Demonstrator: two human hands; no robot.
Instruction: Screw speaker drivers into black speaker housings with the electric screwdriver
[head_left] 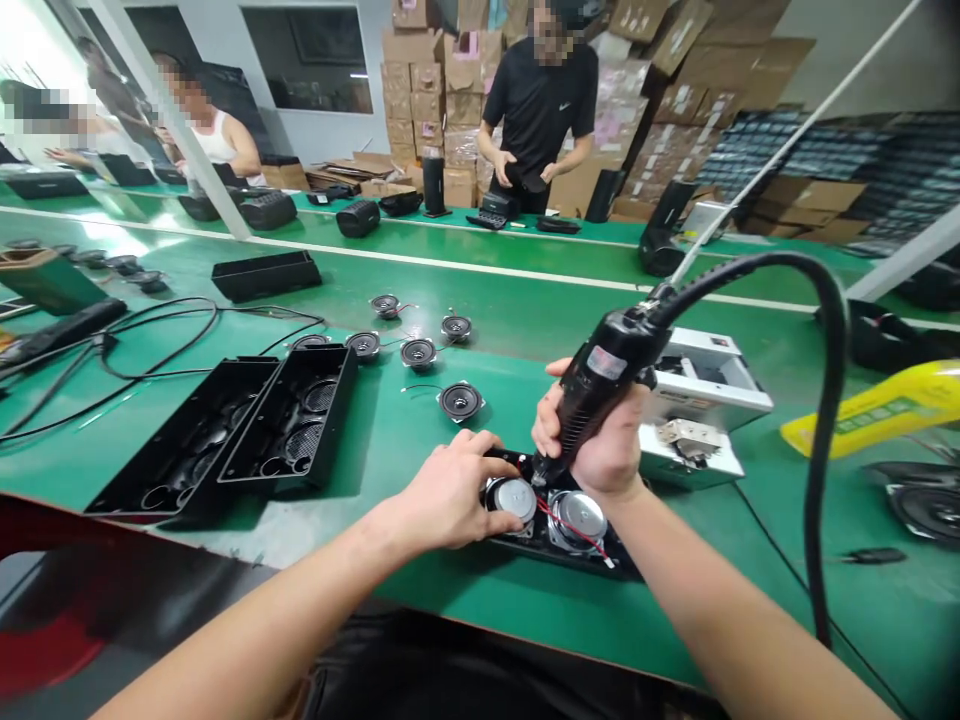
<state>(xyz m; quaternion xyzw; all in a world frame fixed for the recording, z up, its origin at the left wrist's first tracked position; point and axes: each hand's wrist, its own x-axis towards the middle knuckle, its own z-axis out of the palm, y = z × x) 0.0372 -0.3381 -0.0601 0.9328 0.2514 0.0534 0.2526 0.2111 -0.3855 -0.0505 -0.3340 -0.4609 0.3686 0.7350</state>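
My right hand is wrapped around a black electric screwdriver, tilted with its tip down. The tip points between two round speaker drivers, close to the left one. With fingers and thumb, my left hand grips the left speaker driver by its edges. The right speaker driver lies beside it, with red and black wires across it. Both sit magnet side up in a black speaker housing near the table's front edge. My fingers partly hide the left driver's frame.
Two open black housings lie to the left, with several loose speaker drivers beyond. A white screw feeder and a yellow bottle stand right. The screwdriver's thick cable arcs over the right side. A co-worker stands across the table.
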